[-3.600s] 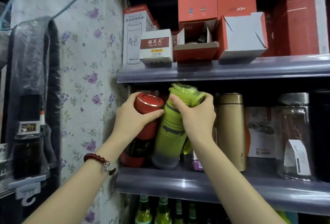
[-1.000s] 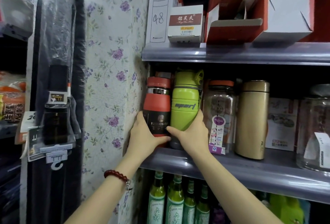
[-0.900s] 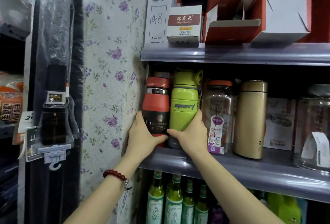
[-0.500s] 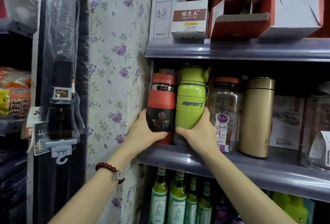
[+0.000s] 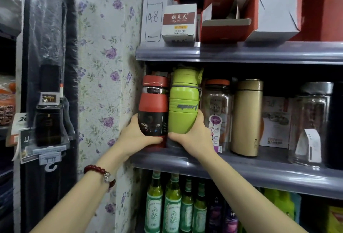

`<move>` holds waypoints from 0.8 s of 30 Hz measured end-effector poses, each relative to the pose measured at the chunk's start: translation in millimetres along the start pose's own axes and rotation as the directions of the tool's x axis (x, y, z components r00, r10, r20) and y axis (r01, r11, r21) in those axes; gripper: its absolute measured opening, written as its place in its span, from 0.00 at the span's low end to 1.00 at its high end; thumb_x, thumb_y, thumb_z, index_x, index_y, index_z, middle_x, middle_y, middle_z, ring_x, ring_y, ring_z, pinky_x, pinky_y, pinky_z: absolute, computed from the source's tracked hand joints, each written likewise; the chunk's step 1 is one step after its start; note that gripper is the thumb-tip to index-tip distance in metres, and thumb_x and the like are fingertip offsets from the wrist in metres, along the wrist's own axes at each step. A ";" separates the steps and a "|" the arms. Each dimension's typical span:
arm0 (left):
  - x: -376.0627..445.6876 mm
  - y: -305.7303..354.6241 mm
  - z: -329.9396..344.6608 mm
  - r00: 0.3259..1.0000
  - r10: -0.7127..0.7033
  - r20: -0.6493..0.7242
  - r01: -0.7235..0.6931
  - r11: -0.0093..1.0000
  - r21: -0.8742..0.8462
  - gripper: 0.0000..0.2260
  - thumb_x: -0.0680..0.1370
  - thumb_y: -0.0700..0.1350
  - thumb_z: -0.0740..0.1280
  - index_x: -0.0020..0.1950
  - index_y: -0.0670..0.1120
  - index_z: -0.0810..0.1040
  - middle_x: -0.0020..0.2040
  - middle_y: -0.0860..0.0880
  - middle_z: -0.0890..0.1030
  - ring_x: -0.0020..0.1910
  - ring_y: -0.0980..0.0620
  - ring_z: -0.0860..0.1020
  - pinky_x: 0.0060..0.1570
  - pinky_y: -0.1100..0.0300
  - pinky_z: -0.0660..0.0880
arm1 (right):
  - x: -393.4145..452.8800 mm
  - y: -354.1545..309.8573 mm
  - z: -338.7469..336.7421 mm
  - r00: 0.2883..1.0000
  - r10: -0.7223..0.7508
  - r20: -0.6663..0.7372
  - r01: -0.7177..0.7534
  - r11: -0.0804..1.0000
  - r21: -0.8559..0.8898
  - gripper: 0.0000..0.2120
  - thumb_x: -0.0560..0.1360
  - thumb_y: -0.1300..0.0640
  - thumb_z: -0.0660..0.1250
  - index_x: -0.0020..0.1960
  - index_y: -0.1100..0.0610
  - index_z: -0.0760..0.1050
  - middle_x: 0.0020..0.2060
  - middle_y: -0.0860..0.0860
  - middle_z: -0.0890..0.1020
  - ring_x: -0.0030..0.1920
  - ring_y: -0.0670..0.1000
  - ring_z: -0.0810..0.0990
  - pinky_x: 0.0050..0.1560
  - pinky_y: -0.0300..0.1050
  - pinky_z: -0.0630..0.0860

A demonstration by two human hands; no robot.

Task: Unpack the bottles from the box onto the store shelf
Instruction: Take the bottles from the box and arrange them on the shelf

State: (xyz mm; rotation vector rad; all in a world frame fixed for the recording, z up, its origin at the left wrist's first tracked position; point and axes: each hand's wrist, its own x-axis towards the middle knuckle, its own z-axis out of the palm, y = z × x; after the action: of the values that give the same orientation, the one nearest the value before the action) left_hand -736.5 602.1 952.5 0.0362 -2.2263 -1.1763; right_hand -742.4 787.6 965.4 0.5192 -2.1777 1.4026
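A: In the head view, what do the two hands do?

B: The left hand (image 5: 138, 137) is wrapped around the lower part of the red bottle (image 5: 153, 111), thumb in front and the other fingers behind it. The right hand (image 5: 193, 136) is wrapped in the same way around the lower part of the green bottle (image 5: 183, 102). Both hands are closed on their bottles, not spread wide.

A: Where are these bottles?

B: They stand upright on the middle shelf (image 5: 241, 170), at its left end, touching each other. The red one is just beside the flowered wall (image 5: 104, 69).

A: And how many things stand on this shelf?

B: I count five containers clearly: the red bottle, the green bottle, a clear jar with an orange lid (image 5: 217, 110), a gold flask (image 5: 247, 117) and a bigger glass jar (image 5: 311, 127) with a white tag. Behind them is one printed carton (image 5: 275, 119). At the far right edge is something dark; I cannot tell what.

A: The other shelves?

B: On the upper shelf (image 5: 241, 51) I see one tall white box marked "48" (image 5: 155, 12), one small white box (image 5: 179, 22) and two opened red boxes (image 5: 225, 19); more red boxes are behind, but the count is not clear. Below, four green glass bottles (image 5: 172, 206) stand in a row. On the left wrist is one red bead bracelet (image 5: 98, 172).
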 end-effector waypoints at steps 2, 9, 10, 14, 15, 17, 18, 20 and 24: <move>0.5 -1.1 0.2 1.000 -0.006 0.006 0.006 1.000 0.000 0.43 0.50 0.59 0.80 0.63 0.57 0.69 0.53 0.57 0.82 0.54 0.54 0.80 0.58 0.49 0.77 | -1.1 -0.1 -1.6 1.000 -0.002 0.012 0.002 1.000 -0.004 0.45 0.62 0.50 0.78 0.71 0.48 0.55 0.49 0.48 0.75 0.46 0.50 0.73 0.46 0.40 0.67; -12.7 5.3 11.1 0.998 -0.014 -0.068 0.016 1.000 0.019 0.38 0.60 0.54 0.78 0.66 0.51 0.67 0.57 0.51 0.80 0.57 0.47 0.78 0.52 0.55 0.72 | -2.5 -1.7 -5.5 0.998 0.003 0.063 -0.003 1.000 -0.001 0.47 0.65 0.49 0.77 0.73 0.49 0.51 0.52 0.50 0.74 0.47 0.49 0.71 0.47 0.39 0.66; -13.4 6.0 12.1 0.996 0.009 -0.086 -0.006 0.999 0.038 0.36 0.60 0.54 0.78 0.65 0.50 0.69 0.56 0.51 0.80 0.56 0.47 0.79 0.49 0.56 0.72 | -1.9 -1.1 -6.3 0.998 0.007 0.068 -0.006 1.000 -0.006 0.46 0.65 0.48 0.77 0.73 0.49 0.52 0.55 0.52 0.76 0.48 0.49 0.71 0.48 0.39 0.66; -14.6 6.8 10.1 0.993 0.071 -0.099 -0.058 0.991 0.121 0.29 0.61 0.55 0.78 0.57 0.48 0.74 0.50 0.52 0.81 0.49 0.50 0.80 0.45 0.58 0.72 | -0.3 -0.7 -8.5 0.997 0.010 0.071 -0.005 0.998 -0.063 0.45 0.64 0.45 0.78 0.71 0.51 0.55 0.60 0.54 0.76 0.52 0.52 0.75 0.48 0.41 0.68; -16.2 6.1 9.4 0.993 0.074 -0.095 -0.061 0.989 0.136 0.28 0.61 0.55 0.77 0.57 0.48 0.74 0.51 0.51 0.81 0.50 0.49 0.80 0.47 0.56 0.73 | -0.6 -0.6 -8.6 0.998 0.008 0.069 -0.003 0.997 -0.081 0.45 0.63 0.44 0.78 0.70 0.52 0.56 0.61 0.54 0.76 0.55 0.54 0.76 0.49 0.42 0.68; -23.0 6.6 9.3 0.991 0.079 -0.104 -0.061 0.984 0.169 0.27 0.65 0.52 0.76 0.60 0.45 0.73 0.56 0.46 0.80 0.56 0.45 0.78 0.53 0.53 0.74 | -1.9 0.0 -9.0 0.998 0.002 0.064 0.006 0.994 -0.111 0.45 0.63 0.44 0.78 0.71 0.53 0.56 0.61 0.55 0.76 0.58 0.56 0.77 0.50 0.43 0.71; -28.0 7.6 9.4 0.989 0.088 -0.118 -0.064 0.980 0.188 0.27 0.67 0.50 0.75 0.63 0.43 0.72 0.59 0.43 0.78 0.60 0.42 0.76 0.57 0.51 0.72 | -3.0 0.2 -10.0 0.998 -0.002 0.064 0.011 0.992 -0.127 0.45 0.64 0.44 0.77 0.71 0.53 0.56 0.61 0.55 0.76 0.59 0.57 0.76 0.51 0.44 0.72; -39.9 11.6 10.1 0.974 0.132 -0.186 -0.090 0.972 0.216 0.29 0.72 0.46 0.72 0.70 0.41 0.67 0.65 0.40 0.72 0.66 0.41 0.70 0.64 0.49 0.68 | -5.4 1.6 -14.0 0.997 -0.013 0.071 0.024 0.986 -0.165 0.43 0.65 0.45 0.76 0.71 0.54 0.57 0.60 0.55 0.77 0.60 0.57 0.76 0.54 0.46 0.73; -61.8 32.4 12.0 0.870 0.358 -0.338 -0.286 0.926 0.246 0.23 0.73 0.39 0.69 0.67 0.43 0.70 0.64 0.42 0.71 0.62 0.44 0.71 0.61 0.56 0.68 | -10.2 4.7 -22.0 0.997 -0.035 0.072 0.048 0.980 -0.192 0.33 0.69 0.48 0.73 0.69 0.56 0.63 0.59 0.54 0.78 0.60 0.55 0.76 0.57 0.48 0.74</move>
State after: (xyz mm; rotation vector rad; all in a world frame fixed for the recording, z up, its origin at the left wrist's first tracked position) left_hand -684.6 648.8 940.9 -0.0318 -1.8989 -0.7036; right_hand -732.4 810.1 963.6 0.5438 -2.3137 1.1503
